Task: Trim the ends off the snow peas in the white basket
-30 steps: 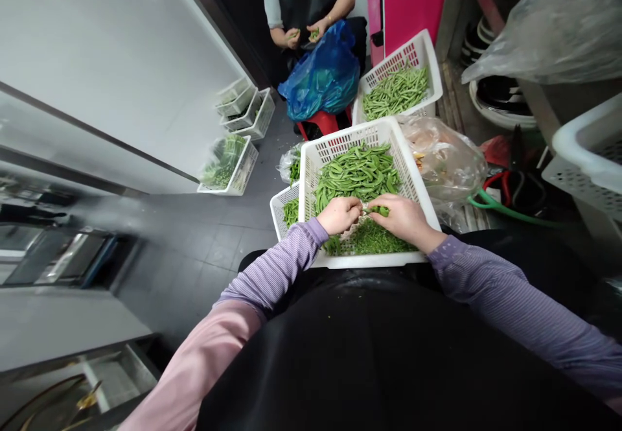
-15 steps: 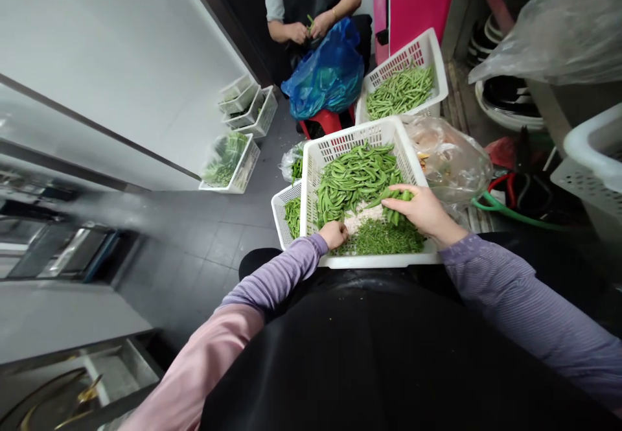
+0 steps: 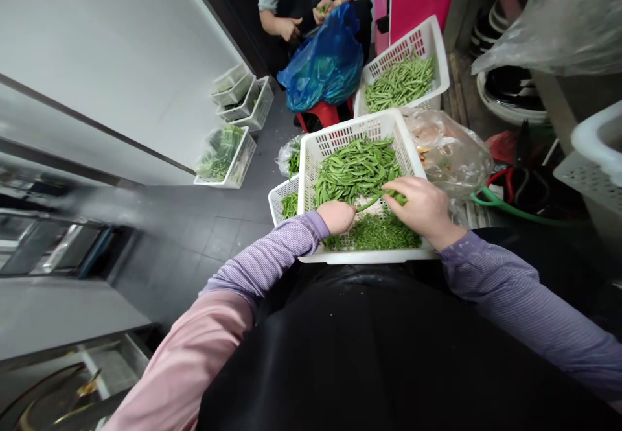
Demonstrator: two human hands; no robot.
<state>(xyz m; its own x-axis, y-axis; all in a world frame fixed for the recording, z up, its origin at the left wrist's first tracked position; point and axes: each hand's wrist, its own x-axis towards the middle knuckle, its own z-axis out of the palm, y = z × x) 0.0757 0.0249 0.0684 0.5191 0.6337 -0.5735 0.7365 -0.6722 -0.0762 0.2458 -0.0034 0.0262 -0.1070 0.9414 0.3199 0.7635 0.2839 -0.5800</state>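
Observation:
A white plastic basket (image 3: pixel 362 257) sits right in front of me, with a heap of green pea pods (image 3: pixel 357 170) in its far part. Small green trimmings (image 3: pixel 383 232) lie in its near part, beside a pale patch. Over the near left side, my left hand (image 3: pixel 337 217) is closed on one end of a pea pod (image 3: pixel 369 204). My right hand (image 3: pixel 422 207) is closed around several pods (image 3: pixel 399 198), and its fingertips meet the other end of that pod. The left fingertips are partly hidden.
A co-worker's hands (image 3: pixel 290 29) are behind a blue plastic bag (image 3: pixel 323 61) on a red stool (image 3: pixel 321 113). Another white basket (image 3: pixel 442 61) holds green beans. A clear bag (image 3: pixel 451 152) lies to the right, near green-handled scissors (image 3: pixel 505 209). Stacked baskets (image 3: pixel 253 116) stand along the wall.
My left hand has risen from the basket's near left side and now grips a pod's end. My right hand has turned, bringing its fingertips to that pod. The co-worker's hands have parted.

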